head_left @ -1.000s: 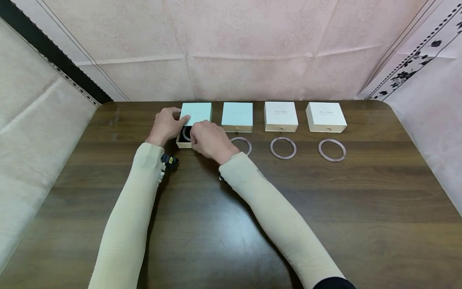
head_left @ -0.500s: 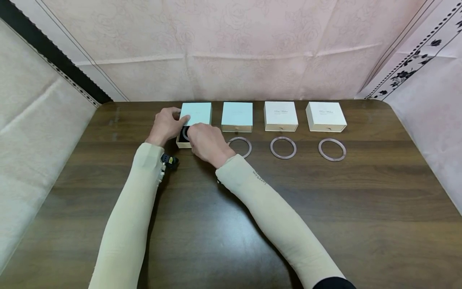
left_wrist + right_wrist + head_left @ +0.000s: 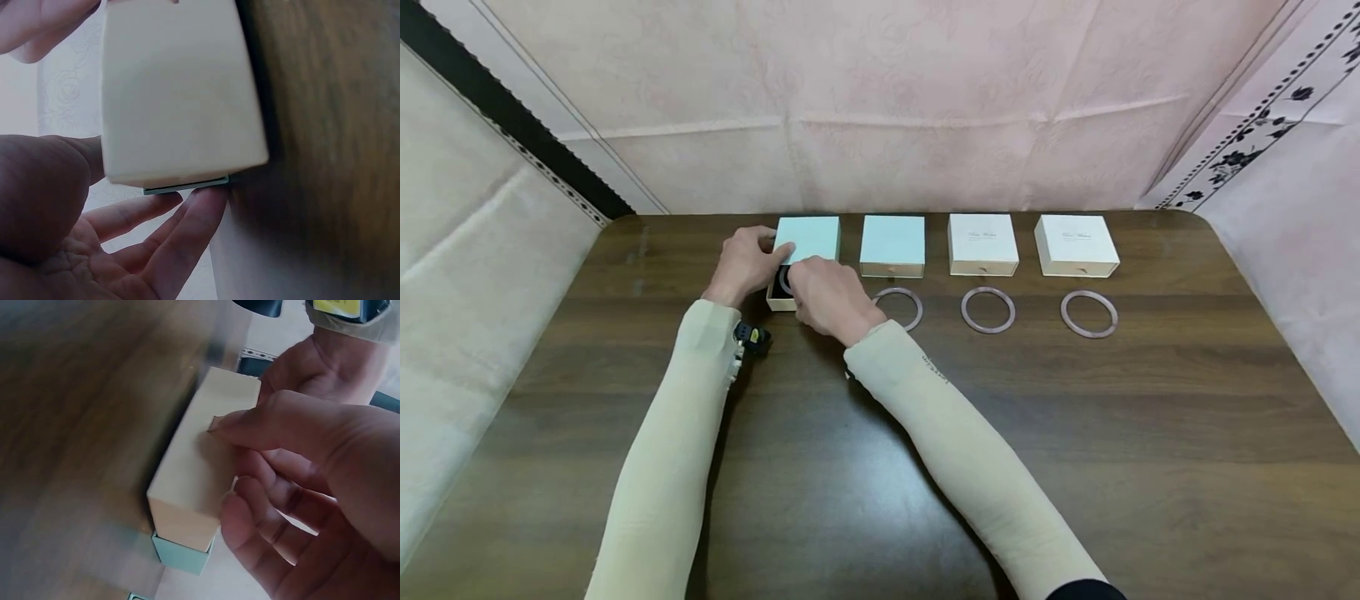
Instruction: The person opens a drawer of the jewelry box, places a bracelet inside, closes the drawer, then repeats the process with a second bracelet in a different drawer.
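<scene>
At the far left of the row, a teal drawer box (image 3: 811, 237) has its cream drawer (image 3: 780, 305) partly slid out toward me. A pale bangle (image 3: 785, 282) lies on the dark lining inside, partly hidden by the right hand. My left hand (image 3: 747, 265) grips the teal sleeve, thumb at its top and fingers along its left side. My right hand (image 3: 835, 300) is at the drawer's front; in the right wrist view its thumb and fingers pinch the drawer front (image 3: 194, 462) at the small pull tab (image 3: 214, 424). The left wrist view shows the drawer's plain side (image 3: 181, 94).
Another teal box (image 3: 892, 240) and two white boxes (image 3: 982, 238), (image 3: 1077, 240) stand to the right along the table's back edge. Before them lie three pale bangles, a left one (image 3: 913, 300), a middle one (image 3: 988, 329) and a right one (image 3: 1090, 333). Cloth hangs behind the brown table (image 3: 820, 500).
My right hand has shifted slightly left at the drawer front. The left hand and the box have stayed in place, and the drawer's opening looks about the same.
</scene>
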`<state>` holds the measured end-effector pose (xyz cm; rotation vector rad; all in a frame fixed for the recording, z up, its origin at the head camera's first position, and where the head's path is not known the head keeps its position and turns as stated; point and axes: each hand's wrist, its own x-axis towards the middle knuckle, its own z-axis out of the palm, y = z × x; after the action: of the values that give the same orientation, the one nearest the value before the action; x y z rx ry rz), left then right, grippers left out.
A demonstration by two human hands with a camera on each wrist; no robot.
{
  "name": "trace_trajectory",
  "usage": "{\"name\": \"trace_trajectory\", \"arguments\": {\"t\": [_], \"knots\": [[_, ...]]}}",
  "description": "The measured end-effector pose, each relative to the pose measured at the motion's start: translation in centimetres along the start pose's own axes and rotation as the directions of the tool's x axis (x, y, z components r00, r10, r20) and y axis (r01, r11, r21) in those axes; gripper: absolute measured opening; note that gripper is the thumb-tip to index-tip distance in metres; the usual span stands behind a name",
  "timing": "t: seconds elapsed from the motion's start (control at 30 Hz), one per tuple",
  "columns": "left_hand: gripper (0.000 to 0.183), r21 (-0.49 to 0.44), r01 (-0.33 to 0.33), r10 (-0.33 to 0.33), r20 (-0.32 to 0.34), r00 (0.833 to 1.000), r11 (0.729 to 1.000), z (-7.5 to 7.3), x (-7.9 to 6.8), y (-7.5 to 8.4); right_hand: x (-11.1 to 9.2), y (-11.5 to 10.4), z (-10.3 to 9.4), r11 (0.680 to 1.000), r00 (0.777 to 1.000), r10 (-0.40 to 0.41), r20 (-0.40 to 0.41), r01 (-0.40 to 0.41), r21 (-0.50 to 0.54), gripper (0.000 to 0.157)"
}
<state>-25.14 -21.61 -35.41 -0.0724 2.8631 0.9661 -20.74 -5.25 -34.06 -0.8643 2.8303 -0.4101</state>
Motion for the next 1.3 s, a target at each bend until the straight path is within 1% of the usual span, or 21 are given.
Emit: {"name": "trace_trajectory", "arguments": {"t": [0.13,0.27,0.47,0.73,1.03,1.3], "knots": [[0.057,-0.005,-0.008,0.008,0.0,1.0,1.0,0.13,0.08,-0.07,0.15,-0.05,-0.1,1.0,1.0,0.017,0.01,-0.017,-0.005,0.027],[0.054,-0.008,-0.011,0.011,-0.004,1.0,1.0,0.11,-0.01,-0.2,0.21,-0.12,-0.09,1.0,1.0,0.021,0.013,-0.022,0.012,0.029],[0.047,0.009,-0.043,0.044,-0.028,0.999,0.999,0.1,-0.17,-0.24,0.25,-0.09,-0.06,0.999,1.0,0.004,-0.026,-0.003,0.032,0.028],[0.046,-0.002,-0.041,0.041,-0.031,0.999,0.999,0.25,-0.2,-0.29,0.13,-0.04,0.02,0.999,1.0,0.011,-0.015,-0.01,0.051,0.029],[0.048,0.001,-0.045,0.045,-0.036,0.998,0.999,0.27,-0.17,-0.21,0.15,0.02,0.14,0.998,0.999,0.02,-0.035,-0.018,0.066,0.028],[0.048,0.01,-0.041,0.041,-0.03,0.999,0.999,0.25,-0.11,-0.08,0.29,0.11,0.14,0.997,0.999,0.036,-0.022,-0.034,0.074,0.032]]}}
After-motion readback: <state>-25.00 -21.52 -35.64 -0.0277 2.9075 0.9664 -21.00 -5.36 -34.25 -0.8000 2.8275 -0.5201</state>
